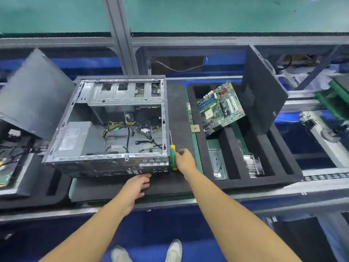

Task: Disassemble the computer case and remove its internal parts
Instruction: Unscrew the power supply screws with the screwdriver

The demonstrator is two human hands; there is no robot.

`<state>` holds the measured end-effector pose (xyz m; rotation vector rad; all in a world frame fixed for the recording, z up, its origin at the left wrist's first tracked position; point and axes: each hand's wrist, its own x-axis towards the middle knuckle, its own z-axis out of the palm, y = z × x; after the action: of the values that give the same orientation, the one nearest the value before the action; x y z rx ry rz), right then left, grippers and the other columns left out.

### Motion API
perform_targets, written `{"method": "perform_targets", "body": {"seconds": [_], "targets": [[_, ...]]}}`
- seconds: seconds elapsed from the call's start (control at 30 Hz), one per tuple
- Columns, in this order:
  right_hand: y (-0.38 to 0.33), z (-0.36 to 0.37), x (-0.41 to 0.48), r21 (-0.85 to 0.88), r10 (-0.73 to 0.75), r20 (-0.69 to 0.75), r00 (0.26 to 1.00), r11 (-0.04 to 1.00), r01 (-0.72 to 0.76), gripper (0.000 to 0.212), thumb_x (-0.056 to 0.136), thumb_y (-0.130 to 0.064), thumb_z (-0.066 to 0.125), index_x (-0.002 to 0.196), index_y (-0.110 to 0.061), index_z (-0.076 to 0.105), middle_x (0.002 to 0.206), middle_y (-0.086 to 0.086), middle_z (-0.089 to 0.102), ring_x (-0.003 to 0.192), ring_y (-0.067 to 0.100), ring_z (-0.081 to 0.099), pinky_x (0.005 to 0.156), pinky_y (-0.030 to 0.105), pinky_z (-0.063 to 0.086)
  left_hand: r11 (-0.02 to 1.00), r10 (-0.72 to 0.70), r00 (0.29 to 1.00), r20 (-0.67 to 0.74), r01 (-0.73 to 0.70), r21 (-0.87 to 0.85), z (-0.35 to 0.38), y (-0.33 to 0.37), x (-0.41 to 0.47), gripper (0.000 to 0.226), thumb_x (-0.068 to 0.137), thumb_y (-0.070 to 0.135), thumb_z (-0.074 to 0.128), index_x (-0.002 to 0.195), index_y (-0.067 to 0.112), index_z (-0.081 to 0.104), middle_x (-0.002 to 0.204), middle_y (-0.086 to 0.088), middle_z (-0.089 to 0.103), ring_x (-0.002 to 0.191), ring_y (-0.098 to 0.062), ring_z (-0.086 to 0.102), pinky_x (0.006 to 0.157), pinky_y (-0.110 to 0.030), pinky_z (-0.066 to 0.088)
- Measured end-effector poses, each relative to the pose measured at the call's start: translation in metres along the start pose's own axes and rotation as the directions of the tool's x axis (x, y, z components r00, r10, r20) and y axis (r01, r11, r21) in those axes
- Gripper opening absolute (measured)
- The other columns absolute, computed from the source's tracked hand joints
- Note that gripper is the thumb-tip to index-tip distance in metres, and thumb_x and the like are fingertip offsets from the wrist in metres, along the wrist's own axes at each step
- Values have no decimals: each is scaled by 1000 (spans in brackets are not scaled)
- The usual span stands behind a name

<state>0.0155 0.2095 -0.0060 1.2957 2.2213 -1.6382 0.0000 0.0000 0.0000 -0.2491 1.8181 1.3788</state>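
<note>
A: Where's the computer case [115,99]?
B: By the worktop's [166,202] near edge, open. Right grip [186,161] wraps the screwdriver [173,157] at its right corner; left grip [135,188] at its front — can't tell its hold.
A: Handling?
B: Stiff steel, probably heavy — lift by the rim.

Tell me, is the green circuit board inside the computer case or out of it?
Out. The circuit board lies tilted in the foam tray right of the open computer case.

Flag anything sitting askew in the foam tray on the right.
The motherboard lies tilted and skewed across the dividers of the foam tray, not seated in a slot. A small square chip sits loose at the tray's left edge beside it.
</note>
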Motion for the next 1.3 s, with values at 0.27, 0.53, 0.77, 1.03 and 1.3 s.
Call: {"method": "perform_targets", "body": {"seconds": [0.27, 0.53, 0.77, 1.03, 1.3], "targets": [[-17, 1, 10, -64, -5, -2, 1000, 998, 5, 40, 103, -32, 53, 136, -9, 54, 127, 10, 62, 113, 29, 59, 88, 38, 53, 1000, -11, 999, -43, 10, -10, -9, 1, -6, 25, 98, 17, 52, 114, 28, 69, 121, 6, 66, 114, -10, 61, 83, -32, 45], [-6, 3, 10, -247, -94, 8, 996, 965, 93, 42, 100, -23, 57, 140, -11, 51, 136, 16, 50, 120, 34, 54, 101, 44, 49, 1000, -10, 996, -88, 11, 15, -1, 4, -1, 21, 98, 16, 54, 108, 23, 71, 114, 8, 71, 102, -11, 69, 87, -34, 49], [-10, -2, 16, -154, 7, 33, 999, 988, -1, 47, 94, -23, 69, 136, -9, 54, 131, 13, 62, 119, 30, 59, 90, 32, 46, 1000, -27, 998, -64, 26, -11, 15, 3, 1, 17, 99, 17, 56, 108, 21, 70, 111, 6, 73, 100, -13, 71, 80, -30, 50], [2, -13, -8, 291, 107, 278, 955, 938, -190, 8, 97, -11, 58, 101, -6, 62, 95, 13, 60, 87, 25, 53, 73, 33, 45, 993, -46, 997, 58, 52, -103, 33, 12, -3, 18, 102, 23, 55, 117, 19, 64, 116, 4, 72, 99, -15, 72, 77, -31, 54], [16, -39, -50, 541, -145, 373, 916, 836, -88, 27, 90, 13, 45, 106, -5, 57, 101, 15, 68, 93, 28, 66, 87, 44, 52, 996, 82, 981, 178, -78, -29, 60, 31, -29, 26, 91, 23, 73, 115, 19, 64, 108, -1, 72, 88, -13, 71, 79, -29, 57]]}}
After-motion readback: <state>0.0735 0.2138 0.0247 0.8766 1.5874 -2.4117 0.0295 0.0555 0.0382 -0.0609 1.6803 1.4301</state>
